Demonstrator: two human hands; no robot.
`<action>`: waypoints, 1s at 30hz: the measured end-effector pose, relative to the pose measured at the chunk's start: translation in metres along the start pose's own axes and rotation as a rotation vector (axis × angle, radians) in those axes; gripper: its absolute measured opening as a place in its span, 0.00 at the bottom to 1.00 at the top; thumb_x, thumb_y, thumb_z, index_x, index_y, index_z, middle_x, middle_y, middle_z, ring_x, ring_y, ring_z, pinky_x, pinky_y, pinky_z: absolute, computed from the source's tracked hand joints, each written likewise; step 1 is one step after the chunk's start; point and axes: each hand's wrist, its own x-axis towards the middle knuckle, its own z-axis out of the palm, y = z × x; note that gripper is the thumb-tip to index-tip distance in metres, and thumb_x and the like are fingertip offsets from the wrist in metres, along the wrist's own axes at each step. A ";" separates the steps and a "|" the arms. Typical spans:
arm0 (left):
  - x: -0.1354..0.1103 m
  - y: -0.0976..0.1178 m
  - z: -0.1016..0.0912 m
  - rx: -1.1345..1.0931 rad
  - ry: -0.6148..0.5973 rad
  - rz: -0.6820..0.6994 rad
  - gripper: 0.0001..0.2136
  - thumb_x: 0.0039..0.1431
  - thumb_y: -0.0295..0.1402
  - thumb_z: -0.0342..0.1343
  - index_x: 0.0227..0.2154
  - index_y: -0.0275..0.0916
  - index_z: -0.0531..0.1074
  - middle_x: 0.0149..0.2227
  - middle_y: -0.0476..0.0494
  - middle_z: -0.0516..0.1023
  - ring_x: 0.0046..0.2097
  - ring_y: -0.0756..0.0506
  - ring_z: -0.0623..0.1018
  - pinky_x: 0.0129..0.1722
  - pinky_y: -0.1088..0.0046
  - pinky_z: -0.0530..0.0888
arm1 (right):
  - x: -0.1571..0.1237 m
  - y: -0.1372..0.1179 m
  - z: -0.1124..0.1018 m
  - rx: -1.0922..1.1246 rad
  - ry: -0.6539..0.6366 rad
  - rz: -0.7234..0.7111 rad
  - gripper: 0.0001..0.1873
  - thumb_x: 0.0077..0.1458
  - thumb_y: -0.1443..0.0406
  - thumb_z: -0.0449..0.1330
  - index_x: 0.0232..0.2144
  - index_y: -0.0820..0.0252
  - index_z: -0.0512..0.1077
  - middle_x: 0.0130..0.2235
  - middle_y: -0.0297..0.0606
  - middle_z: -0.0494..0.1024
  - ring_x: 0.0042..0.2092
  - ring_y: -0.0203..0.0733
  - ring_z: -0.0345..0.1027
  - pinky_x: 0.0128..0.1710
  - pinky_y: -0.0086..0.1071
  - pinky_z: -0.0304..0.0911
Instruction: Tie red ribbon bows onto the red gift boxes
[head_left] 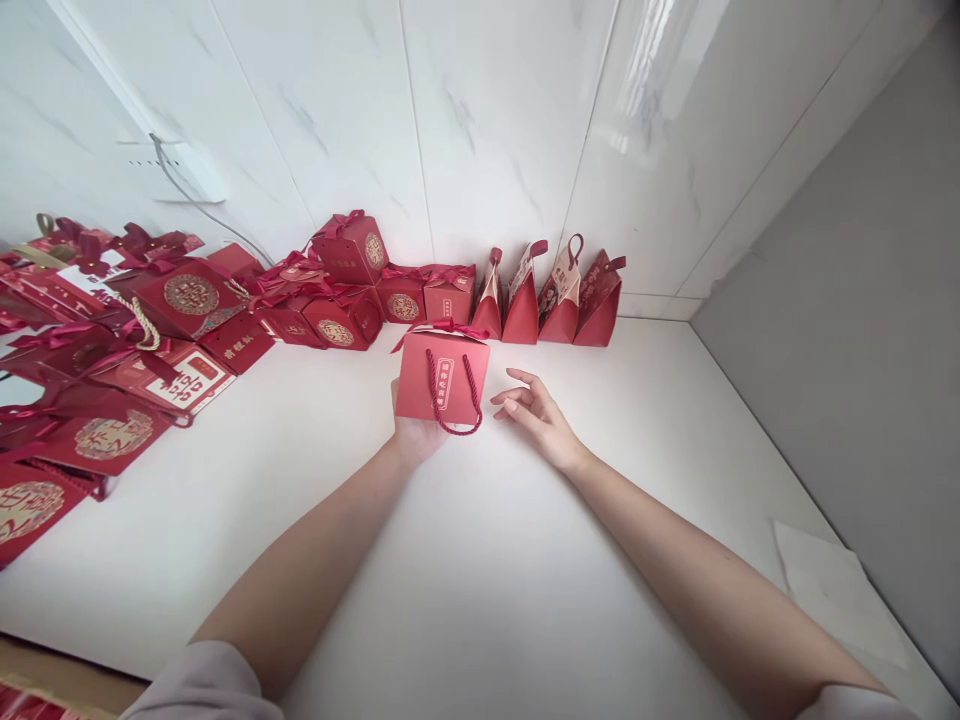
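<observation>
A red paper gift box (416,385) with a dark red rope handle, a ribbon along its top and a gold-framed label faces me above the white table. My left hand (420,438) supports it from below and behind at its left side; most of those fingers are hidden by the box. Just right of the box, my right hand (541,420) is apart from it, fingers loosely bent and spread, with nothing in them. Behind the box, several red triangular boxes (520,308) with loop tops stand in a row.
On the left, many red gift boxes (112,435) with ribbons crowd the white table (480,600). A tiled wall (495,130) closes the back, with a socket strip (180,170) and cable. A white sheet (832,585) lies at the right; a cardboard carton (60,675) is at lower left.
</observation>
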 end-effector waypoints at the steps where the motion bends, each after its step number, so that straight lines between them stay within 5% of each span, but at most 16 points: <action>1: 0.000 -0.001 0.000 -0.002 -0.012 -0.011 0.24 0.57 0.48 0.51 0.50 0.37 0.73 0.46 0.36 0.80 0.47 0.35 0.78 0.41 0.58 0.77 | 0.000 0.000 0.000 0.001 -0.003 0.005 0.30 0.57 0.51 0.62 0.57 0.50 0.57 0.43 0.38 0.74 0.42 0.42 0.72 0.53 0.45 0.63; 7: 0.000 0.000 0.002 -0.020 -0.148 -0.022 0.27 0.60 0.49 0.48 0.54 0.34 0.70 0.49 0.34 0.78 0.50 0.36 0.78 0.46 0.59 0.77 | 0.000 -0.002 0.002 -0.004 -0.013 0.007 0.29 0.56 0.51 0.63 0.55 0.51 0.60 0.40 0.36 0.75 0.41 0.41 0.72 0.52 0.45 0.63; 21: 0.003 0.001 -0.010 -0.014 -0.060 -0.083 0.31 0.56 0.53 0.48 0.52 0.31 0.69 0.48 0.31 0.77 0.52 0.37 0.76 0.47 0.63 0.77 | 0.000 -0.002 0.001 -0.044 -0.040 0.011 0.26 0.57 0.53 0.63 0.53 0.53 0.62 0.37 0.36 0.76 0.40 0.41 0.72 0.51 0.43 0.62; 25: 0.004 -0.006 -0.005 0.083 0.056 0.084 0.27 0.57 0.55 0.44 0.49 0.40 0.70 0.48 0.37 0.78 0.48 0.39 0.77 0.43 0.61 0.77 | -0.001 -0.001 0.001 -0.081 -0.016 -0.004 0.25 0.59 0.51 0.60 0.54 0.53 0.61 0.47 0.41 0.74 0.43 0.42 0.71 0.51 0.42 0.64; 30: 0.002 -0.025 0.000 0.309 0.077 0.353 0.23 0.60 0.53 0.45 0.51 0.44 0.67 0.54 0.42 0.74 0.54 0.39 0.74 0.48 0.61 0.74 | -0.002 -0.002 -0.001 -0.117 0.026 -0.080 0.28 0.62 0.49 0.54 0.61 0.48 0.57 0.66 0.41 0.57 0.60 0.47 0.62 0.56 0.44 0.62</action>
